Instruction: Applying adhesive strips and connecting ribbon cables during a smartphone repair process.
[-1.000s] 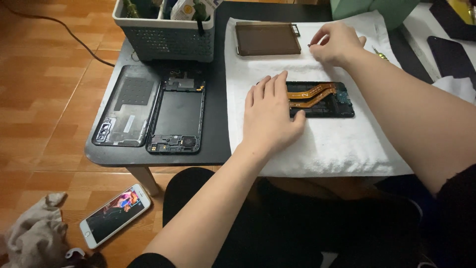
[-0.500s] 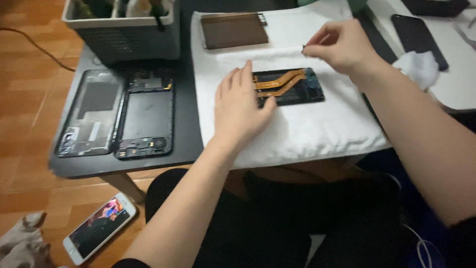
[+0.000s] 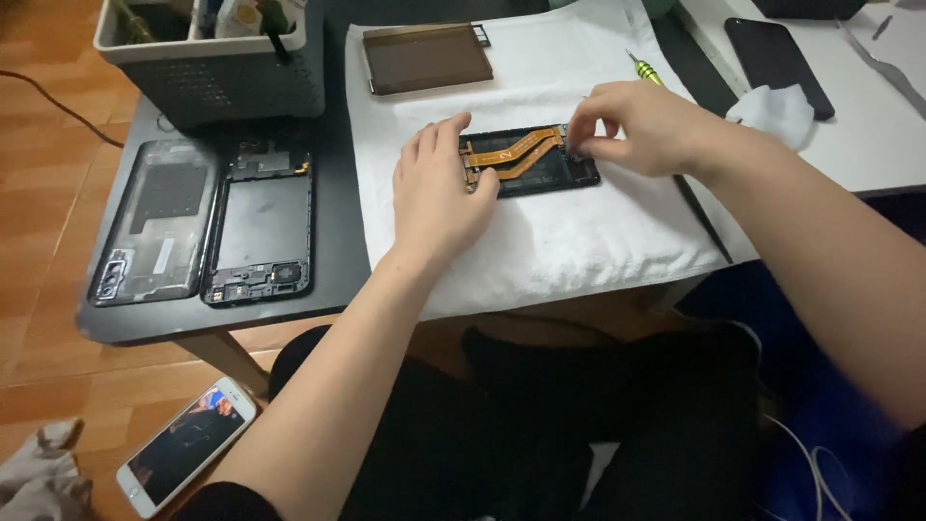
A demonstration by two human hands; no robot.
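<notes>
- The step in hand looks like work on an opened phone: the phone assembly (image 3: 529, 160), black with an orange flex cable (image 3: 511, 151) running across it, lies on a white cloth (image 3: 579, 232) spread over the dark counter (image 3: 333, 207).
- The left hand (image 3: 439, 193) lies flat with fingers spread, pressing down the near left end of the assembly; it grips nothing.
- The right hand (image 3: 632, 125) is at the assembly's far right end with fingers pinched narrow; whether a small part sits between them I cannot tell.
- The next move seems to call for fine fingertip work at that right end, while the flat hand keeps the assembly from sliding on the cloth.
- Count of phone parts on the counter: one assembly, one brown flat panel (image 3: 427, 58) at the head of the cloth, one clear back cover (image 3: 154, 222), one black mid-frame (image 3: 260, 227) just beside it.
- One green-handled screwdriver (image 3: 644, 69), one grey basket (image 3: 217, 68), one dark phone (image 3: 776, 53) on the neighbouring white surface, one lit phone (image 3: 188, 446) on the floor.
</notes>
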